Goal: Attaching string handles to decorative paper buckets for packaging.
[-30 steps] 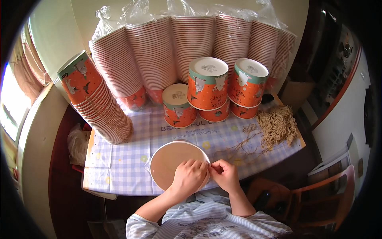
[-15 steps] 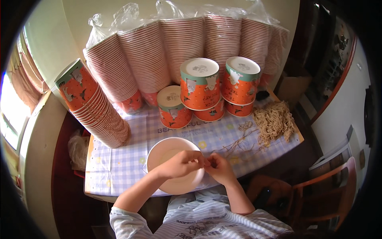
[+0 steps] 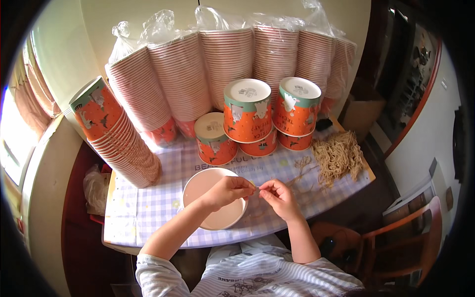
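An upright paper bucket (image 3: pixel 199 189) with a pale inside stands near the table's front edge, its mouth facing up. My left hand (image 3: pixel 228 192) reaches over its right rim, thumb and fingers pinched together. Just right of the bucket my right hand (image 3: pixel 279 199) pinches too. The two sets of fingertips almost meet over a tiny pale bit, too small to name. Beyond my right hand lies a bundle of tan twine (image 3: pixel 338 157), with loose strands (image 3: pixel 303 173) trailing toward me.
Behind stand upside-down orange-and-green printed buckets (image 3: pixel 247 116), some stacked. A tall leaning stack of buckets (image 3: pixel 121 138) rises at left. Several plastic-wrapped bucket stacks (image 3: pixel 225 64) line the back of the checked-cloth table (image 3: pixel 133 213). A wooden chair (image 3: pixel 401 242) is at right.
My hands have risen slightly and moved a little apart, the right one shifting right. The fingers still pinch. The whole view has shifted slightly.
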Available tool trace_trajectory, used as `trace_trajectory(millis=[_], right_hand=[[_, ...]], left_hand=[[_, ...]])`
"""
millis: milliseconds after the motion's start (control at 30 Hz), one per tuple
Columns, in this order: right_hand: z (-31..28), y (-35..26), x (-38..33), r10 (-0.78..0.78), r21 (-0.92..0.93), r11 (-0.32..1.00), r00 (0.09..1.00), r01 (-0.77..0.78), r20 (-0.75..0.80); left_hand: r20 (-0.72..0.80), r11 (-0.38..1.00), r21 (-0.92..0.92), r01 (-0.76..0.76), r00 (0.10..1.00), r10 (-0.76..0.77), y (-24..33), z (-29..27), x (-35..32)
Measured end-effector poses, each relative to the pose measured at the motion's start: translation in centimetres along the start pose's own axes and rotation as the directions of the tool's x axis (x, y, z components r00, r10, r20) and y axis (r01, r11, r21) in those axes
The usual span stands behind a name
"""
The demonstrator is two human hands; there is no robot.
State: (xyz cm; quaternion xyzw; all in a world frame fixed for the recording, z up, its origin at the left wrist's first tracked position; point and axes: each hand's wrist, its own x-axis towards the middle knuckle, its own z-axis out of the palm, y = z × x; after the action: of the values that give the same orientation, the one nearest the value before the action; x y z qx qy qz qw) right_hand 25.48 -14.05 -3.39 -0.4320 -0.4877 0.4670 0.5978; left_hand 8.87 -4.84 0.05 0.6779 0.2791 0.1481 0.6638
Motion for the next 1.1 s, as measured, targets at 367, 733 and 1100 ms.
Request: trace_trajectory(millis=[367, 733, 1100], right_hand=[[-0.1, -1.1, 1.2, -0.132, -0.194, 0.970, 0.986, 0.150, 0.104], [-3.8, -4.9, 1.1, -0.284, -0.816, 0.501, 0.945, 0.290, 0.162], [-0.8, -0.8, 1.8, -0.258, -0.592, 0.717, 0.929, 0.369, 0.267]], left_hand=[[0.015, 0.998, 0.050, -0.039, 0.999, 0.038, -0.2, 0.2, -0.2], [-0.005, 0.997, -0.076, 0.015, 1.000, -0.016, 0.8, -0.3, -0.9], [0.021, 1.000, -0.003, 0.030, 0.999, -0.030, 0.6, 0.0, -0.2]])
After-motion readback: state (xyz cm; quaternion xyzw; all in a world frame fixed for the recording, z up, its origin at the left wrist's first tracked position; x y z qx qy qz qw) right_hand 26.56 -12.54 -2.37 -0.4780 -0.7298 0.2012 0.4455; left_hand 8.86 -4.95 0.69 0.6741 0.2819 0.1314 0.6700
